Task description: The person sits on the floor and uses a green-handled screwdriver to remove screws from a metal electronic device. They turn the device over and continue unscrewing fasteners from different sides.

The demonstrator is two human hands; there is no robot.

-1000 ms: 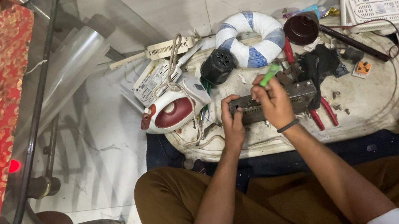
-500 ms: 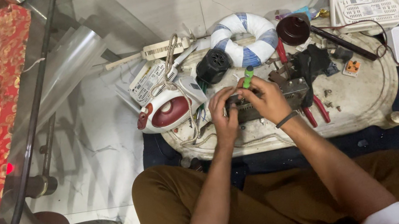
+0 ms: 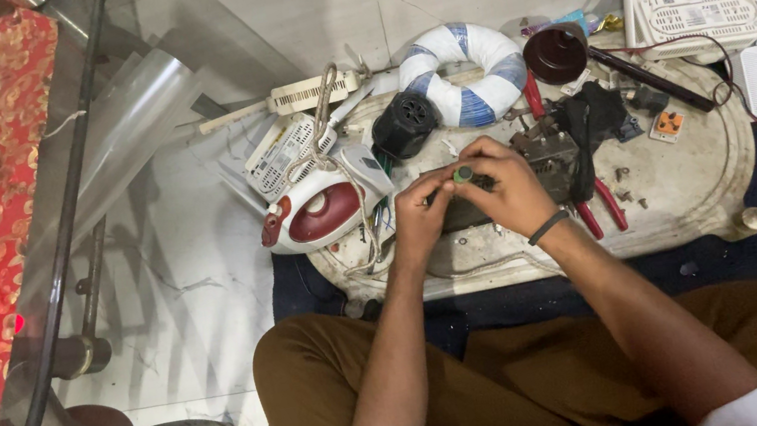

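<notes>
Hands met over the dark device (image 3: 533, 168) on the cluttered surface (image 3: 699, 192): left hand (image 3: 420, 221) steadied, right hand (image 3: 506, 188) pinched the green-capped tool (image 3: 462, 173); upright alignment and light pressure seemed advisable.

the green-handled tool (image 3: 462, 173) that lay slanted above the right hand (image 3: 507, 191) now stands end-on, pinched between both hands' fingertips, left hand (image 3: 420, 219) closer in.

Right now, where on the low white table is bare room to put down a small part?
The low white table is bare along its right front, between the red-handled pliers and the rim. The back is crowded: steam iron, striped ring, dark bowl. Both hands fill the middle.
</notes>
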